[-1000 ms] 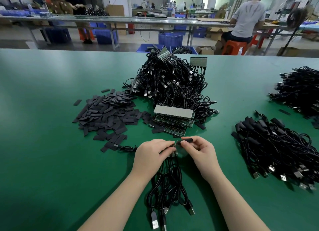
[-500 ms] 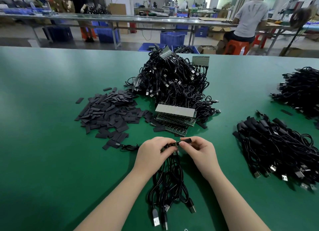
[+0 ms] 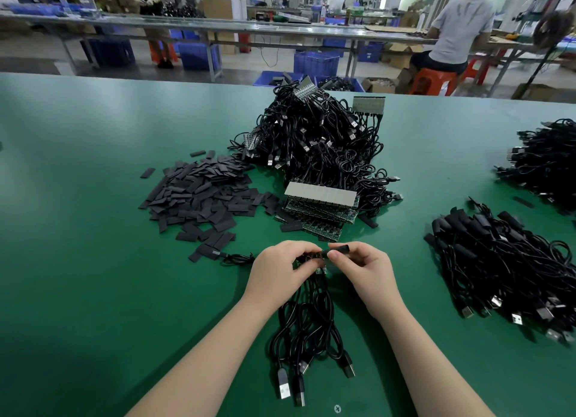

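My left hand [image 3: 279, 268] grips the small circuit-board ends of a bundle of black USB cables [image 3: 307, 332] that trails toward me on the green table [image 3: 78, 261]. My right hand [image 3: 363, 268] pinches a short black sleeve [image 3: 339, 249] between thumb and fingers, held against the board end at the left hand's fingertips. The boards themselves are mostly hidden under my fingers.
A spread of flat black sleeves [image 3: 202, 195] lies to the left. A stack of green circuit boards [image 3: 318, 209] sits just beyond my hands, with a large heap of cables [image 3: 314, 139] behind. Sleeved cables [image 3: 505, 261] pile up at right. A seated person [image 3: 458, 27] works at a far bench.
Both hands stay together at the same spot; the black sleeve in my right hand has shifted slightly at the board end. The view has tilted a little.
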Demonstrator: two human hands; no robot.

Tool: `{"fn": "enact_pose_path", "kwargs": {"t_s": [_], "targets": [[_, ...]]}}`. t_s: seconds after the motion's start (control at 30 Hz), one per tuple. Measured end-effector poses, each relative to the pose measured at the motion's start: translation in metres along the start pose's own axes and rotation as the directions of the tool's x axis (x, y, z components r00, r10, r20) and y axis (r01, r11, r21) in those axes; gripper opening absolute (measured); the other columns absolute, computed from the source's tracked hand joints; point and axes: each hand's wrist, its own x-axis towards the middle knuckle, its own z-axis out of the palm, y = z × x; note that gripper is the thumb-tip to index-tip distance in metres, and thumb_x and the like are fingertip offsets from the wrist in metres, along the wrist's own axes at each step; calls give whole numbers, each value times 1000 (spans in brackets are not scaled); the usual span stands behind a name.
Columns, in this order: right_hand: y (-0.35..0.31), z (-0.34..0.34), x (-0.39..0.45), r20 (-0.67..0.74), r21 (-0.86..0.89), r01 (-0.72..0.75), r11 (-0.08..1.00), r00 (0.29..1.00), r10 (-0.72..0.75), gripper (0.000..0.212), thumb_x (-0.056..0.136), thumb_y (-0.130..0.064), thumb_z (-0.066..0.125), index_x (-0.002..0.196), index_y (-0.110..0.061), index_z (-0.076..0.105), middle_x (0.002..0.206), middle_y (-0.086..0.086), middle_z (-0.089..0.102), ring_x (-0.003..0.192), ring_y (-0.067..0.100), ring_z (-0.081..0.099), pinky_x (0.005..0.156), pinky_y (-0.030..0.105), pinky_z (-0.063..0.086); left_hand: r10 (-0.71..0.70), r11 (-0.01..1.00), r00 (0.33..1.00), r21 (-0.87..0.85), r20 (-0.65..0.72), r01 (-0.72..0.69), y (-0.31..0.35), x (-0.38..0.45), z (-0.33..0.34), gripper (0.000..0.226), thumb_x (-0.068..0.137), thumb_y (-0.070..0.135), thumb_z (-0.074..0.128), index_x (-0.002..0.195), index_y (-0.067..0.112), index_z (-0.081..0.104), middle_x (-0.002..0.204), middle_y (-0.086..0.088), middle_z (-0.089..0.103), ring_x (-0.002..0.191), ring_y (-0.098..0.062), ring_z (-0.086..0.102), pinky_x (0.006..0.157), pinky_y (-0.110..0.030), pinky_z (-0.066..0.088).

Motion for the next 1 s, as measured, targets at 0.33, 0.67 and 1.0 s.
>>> {"fn": "enact_pose_path", "kwargs": {"t_s": [0.33, 0.67, 1.0], "targets": [[2, -1, 1, 1, -34, 20, 999, 1000, -20, 16, 83, -8, 77, 87, -23, 76, 79, -1, 77, 71, 9, 71, 68, 19, 56, 2, 1000, 1000, 2, 0, -2, -2, 1, 1, 20, 88, 44, 66, 105, 37, 70, 101, 21, 69, 94, 2, 60, 79, -23, 51], [0, 0, 0, -18, -24, -15, 1000, 1000, 14, 11, 83, -10, 77, 85, -21, 77, 78, 9, 76, 72, 17, 70, 73, 36, 58, 40, 999, 999, 15, -3, -40, -1, 1, 2, 18, 87, 45, 65, 103, 39, 69, 97, 23, 69, 94, 3, 59, 76, -20, 51], [2, 1, 0, 52, -54, 32, 998, 998, -29, 16, 84, -13, 77, 85, -29, 77, 81, -1, 77, 74, 9, 72, 70, 18, 54, -7, 1000, 1000, -25, 9, 7, -4, 1, 1, 21, 88, 45, 65, 107, 38, 70, 102, 21, 69, 95, 3, 60, 78, -24, 52]]}}
